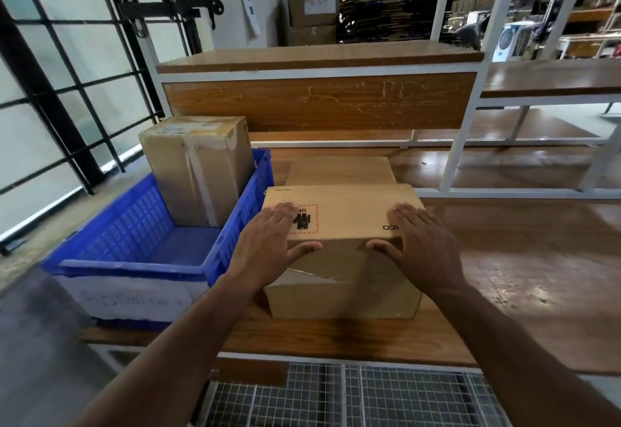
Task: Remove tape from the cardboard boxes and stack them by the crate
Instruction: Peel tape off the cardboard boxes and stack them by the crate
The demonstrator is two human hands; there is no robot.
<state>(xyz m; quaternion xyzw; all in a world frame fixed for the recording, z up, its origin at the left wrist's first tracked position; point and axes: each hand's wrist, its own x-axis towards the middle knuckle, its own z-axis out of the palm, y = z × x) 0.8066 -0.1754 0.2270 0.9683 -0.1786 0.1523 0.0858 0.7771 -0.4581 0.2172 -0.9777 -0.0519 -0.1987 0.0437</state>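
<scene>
wooden table (504,292) carries a cardboard box (342,221) stacked on a lower box (342,295). left hand (268,245) and right hand (420,245) clasp its near corners, fingers flat on top, thumbs on the front. beside it, a blue crate (134,241) holds a taped box (198,164).

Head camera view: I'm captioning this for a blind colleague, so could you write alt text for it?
Both hands, left hand and right hand, hold the top cardboard box by its near corners, fingers flat on top, thumbs on the front; it sits on a lower box on a wooden table. To the left, a blue crate holds a taped box.
</scene>
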